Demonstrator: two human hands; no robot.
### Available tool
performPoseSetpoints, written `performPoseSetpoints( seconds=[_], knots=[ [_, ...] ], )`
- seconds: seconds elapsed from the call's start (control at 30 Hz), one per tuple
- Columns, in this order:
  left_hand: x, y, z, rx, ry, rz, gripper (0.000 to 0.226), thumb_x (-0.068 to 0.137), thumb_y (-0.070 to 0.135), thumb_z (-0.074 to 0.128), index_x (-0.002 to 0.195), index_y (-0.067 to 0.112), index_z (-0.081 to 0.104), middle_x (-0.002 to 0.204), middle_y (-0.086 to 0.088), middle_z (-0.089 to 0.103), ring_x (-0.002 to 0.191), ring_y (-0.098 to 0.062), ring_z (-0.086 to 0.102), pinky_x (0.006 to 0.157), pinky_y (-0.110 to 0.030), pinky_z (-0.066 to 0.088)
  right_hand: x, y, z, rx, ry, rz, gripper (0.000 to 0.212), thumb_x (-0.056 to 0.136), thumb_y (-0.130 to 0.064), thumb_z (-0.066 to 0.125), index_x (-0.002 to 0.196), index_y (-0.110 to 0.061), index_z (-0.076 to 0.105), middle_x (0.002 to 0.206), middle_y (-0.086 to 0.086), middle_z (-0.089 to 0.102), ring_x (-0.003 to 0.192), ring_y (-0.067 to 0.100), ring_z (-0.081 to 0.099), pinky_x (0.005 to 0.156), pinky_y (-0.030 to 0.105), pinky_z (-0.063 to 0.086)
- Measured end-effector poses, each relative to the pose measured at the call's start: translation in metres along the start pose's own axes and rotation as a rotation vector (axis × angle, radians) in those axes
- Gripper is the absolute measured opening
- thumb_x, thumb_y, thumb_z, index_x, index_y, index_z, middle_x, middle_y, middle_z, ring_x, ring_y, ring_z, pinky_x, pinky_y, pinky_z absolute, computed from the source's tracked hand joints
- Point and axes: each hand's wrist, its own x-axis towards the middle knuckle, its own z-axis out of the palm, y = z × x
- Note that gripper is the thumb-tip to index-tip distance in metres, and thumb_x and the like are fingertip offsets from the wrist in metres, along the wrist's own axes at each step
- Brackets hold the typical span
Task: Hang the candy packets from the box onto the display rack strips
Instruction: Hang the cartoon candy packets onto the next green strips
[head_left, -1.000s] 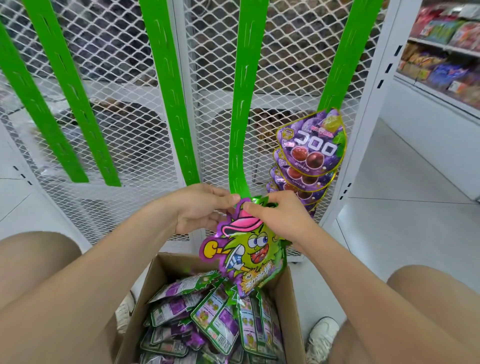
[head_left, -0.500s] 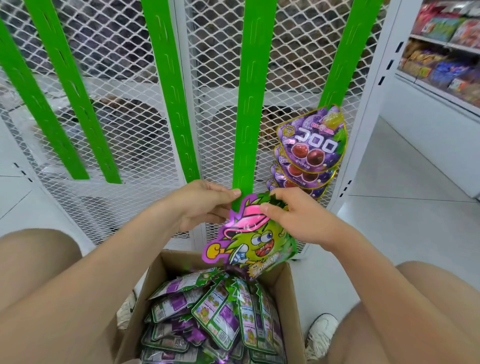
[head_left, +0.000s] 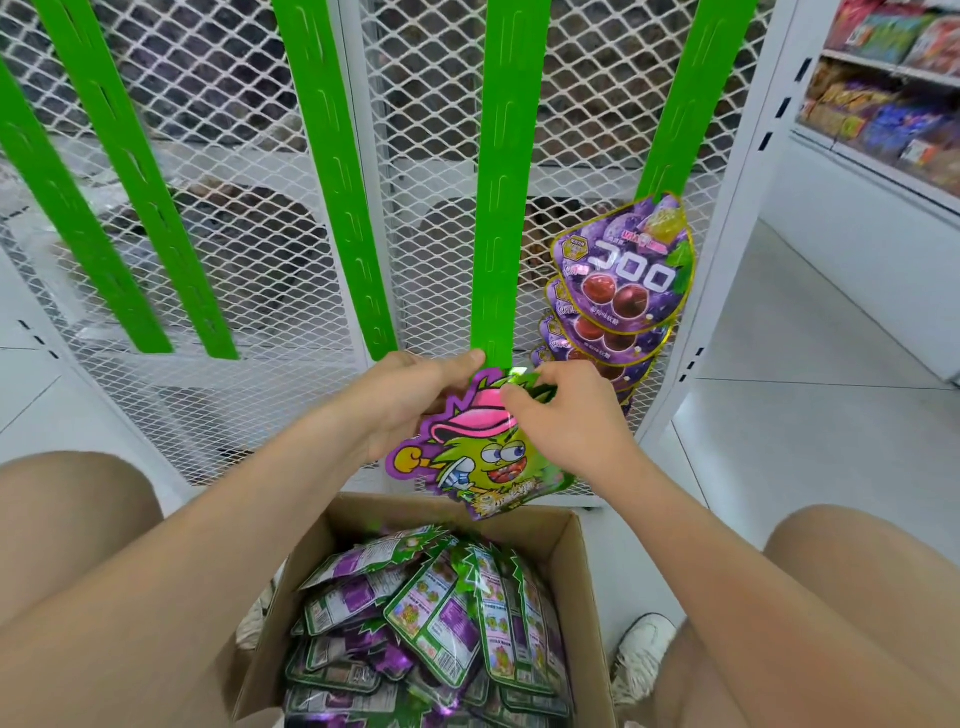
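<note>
Open box (head_left: 577, 571) — packets (head_left: 436, 623) inside, packet (head_left: 483, 460) held

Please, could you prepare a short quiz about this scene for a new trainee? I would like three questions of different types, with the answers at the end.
1. True or false: the right hand pinches the top of the cartoon packet.
2. Where do the purple grape packets hang?
A. on the rightmost green strip
B. on the leftmost green strip
C. on the store shelf at the far right
3. Fill in: the spare packets lie in an open cardboard ____.

Key
1. True
2. A
3. box
</note>
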Motion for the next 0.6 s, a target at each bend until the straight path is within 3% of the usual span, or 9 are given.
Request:
performPoseSetpoints(
  seconds=[0.13, 0.27, 0.4, 0.6],
  knots=[
    [0.0, -0.001, 0.0, 0.015, 0.039, 0.048, 0.053, 0.091, 0.047, 0.079, 0.113, 0.0, 0.068, 0.107, -0.013, 0.079, 0.103, -0.024, 0.077, 0.1, -0.04, 0.059, -0.002, 0.004, 0.006, -0.012, -0.017, 0.021, 0.042, 0.092, -0.034, 0.07, 0.062, -0.006, 0.06, 0.051, 0.005, 0.052, 0.052, 0.019, 0.049, 0.05, 0.027, 0.033],
    [0.0, 0.001, -0.002, 0.052, 0.047, 0.072, 0.047, 0.092, 0.047, 0.077, 0.107, 0.003, 0.068, 0.107, -0.011, 0.075, 0.1, -0.02, 0.077, 0.096, -0.036, 0.06, -0.007, 0.009, 0.014, -0.078, -0.016, -0.071, 0.044, 0.093, -0.043, 0.07, 0.062, -0.012, 0.063, 0.053, 0.004, 0.059, 0.058, 0.028, 0.059, 0.061, 0.033, 0.032],
    [0.0, -0.002, -0.003, 0.093, 0.04, 0.083, 0.043, 0.092, 0.051, 0.077, 0.102, 0.009, 0.072, 0.111, -0.009, 0.078, 0.105, -0.023, 0.077, 0.104, -0.044, 0.058, -0.008, 0.013, 0.015, -0.106, 0.054, -0.122, 0.041, 0.091, -0.047, 0.071, 0.064, -0.018, 0.065, 0.055, 0.003, 0.058, 0.057, 0.026, 0.054, 0.062, 0.037, 0.048],
    [0.001, -0.006, -0.008, 0.294, 0.021, 0.123, 0.077, 0.073, 0.086, 0.07, 0.11, 0.02, 0.081, 0.104, -0.001, 0.08, 0.103, -0.02, 0.075, 0.103, -0.049, 0.058, -0.008, 0.013, 0.011, -0.115, 0.124, -0.157, 0.029, 0.095, -0.041, 0.069, 0.073, -0.022, 0.065, 0.059, -0.001, 0.058, 0.061, 0.024, 0.055, 0.061, 0.04, 0.05]
  ],
)
